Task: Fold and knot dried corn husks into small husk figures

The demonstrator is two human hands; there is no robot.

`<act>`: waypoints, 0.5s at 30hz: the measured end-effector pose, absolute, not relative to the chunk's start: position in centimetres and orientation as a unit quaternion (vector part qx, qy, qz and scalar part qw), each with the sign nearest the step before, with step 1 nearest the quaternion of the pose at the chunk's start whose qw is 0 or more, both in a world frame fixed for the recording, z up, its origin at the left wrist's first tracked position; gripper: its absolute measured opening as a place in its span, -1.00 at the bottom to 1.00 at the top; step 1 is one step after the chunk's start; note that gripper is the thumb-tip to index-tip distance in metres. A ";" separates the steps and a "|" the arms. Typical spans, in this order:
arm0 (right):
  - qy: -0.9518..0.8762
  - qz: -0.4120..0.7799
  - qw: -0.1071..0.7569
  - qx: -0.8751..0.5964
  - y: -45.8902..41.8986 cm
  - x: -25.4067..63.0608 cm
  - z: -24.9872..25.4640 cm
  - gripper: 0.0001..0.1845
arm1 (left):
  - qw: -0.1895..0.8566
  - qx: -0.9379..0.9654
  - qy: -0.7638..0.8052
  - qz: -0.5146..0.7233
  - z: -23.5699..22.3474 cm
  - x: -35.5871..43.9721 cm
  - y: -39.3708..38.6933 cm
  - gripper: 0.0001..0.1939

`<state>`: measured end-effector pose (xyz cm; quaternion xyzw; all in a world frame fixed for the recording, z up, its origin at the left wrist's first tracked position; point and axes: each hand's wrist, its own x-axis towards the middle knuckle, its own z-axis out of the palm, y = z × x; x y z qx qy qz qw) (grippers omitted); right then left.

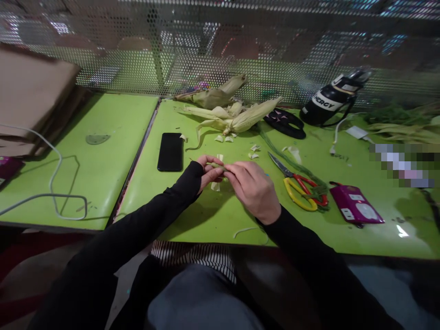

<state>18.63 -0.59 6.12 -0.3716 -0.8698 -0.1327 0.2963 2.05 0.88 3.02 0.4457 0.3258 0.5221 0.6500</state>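
Over the green table, my left hand (209, 174) and my right hand (256, 190) meet fingertip to fingertip. Both pinch a thin green stem-like piece (219, 167), mostly covered by the fingers. Pale husk strips (215, 186) show just below and above the left fingers; whether they are attached to the stem I cannot tell. Beyond the hands lie dry corn husks (245, 120) in a pile, with small cut husk pieces (253, 156) scattered before it. To the right of my right hand, scissors (299, 185) with one yellow and one red handle lie with their blades together, beside a green cord (285, 158).
A black phone (170, 152) lies left of the hands. On the right are a purple power socket box (357, 205), a black bottle (330, 101), a black tray-like object (285, 123) and a white plug (332, 149). Brown bags (34, 96) and a grey cable (57, 174) occupy the left. Perforated metal mesh (206, 50) borders the back.
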 end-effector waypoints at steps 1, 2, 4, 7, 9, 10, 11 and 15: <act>-0.869 -0.129 0.294 -0.376 -0.7 18.8 6.1 -0.79 | 0.653 0.453 0.323 0.514 2.9 2.1 0.8 -0.68; -0.870 -0.125 0.290 -0.379 -0.8 19.0 6.0 -0.79 | 0.651 0.465 0.324 0.505 3.0 2.1 0.7 -0.67; -0.875 -0.117 0.288 -0.372 -0.8 19.3 6.0 -0.81 | 0.636 0.503 0.336 0.479 3.3 2.0 0.5 -0.67; -0.876 -0.095 0.301 -0.363 -0.2 19.9 6.0 -0.83 | 0.551 0.569 0.390 0.469 4.1 1.0 0.7 -0.69; -0.867 -0.071 0.318 -0.378 0.6 20.3 5.9 -0.82 | 0.437 0.604 0.450 0.490 4.3 0.0 1.2 -0.74; -0.861 -0.056 0.323 -0.388 1.1 20.4 5.7 -0.82 | 0.371 0.619 0.485 0.493 4.2 -0.5 1.6 -0.81; -0.857 -0.043 0.326 -0.397 1.5 20.5 5.4 -0.81 | 0.316 0.642 0.521 0.465 4.0 -1.0 2.0 -0.86; -0.852 0.004 0.317 -0.416 2.5 20.1 3.6 -0.85 | 0.271 0.724 0.526 0.353 1.4 -1.6 3.6 -0.84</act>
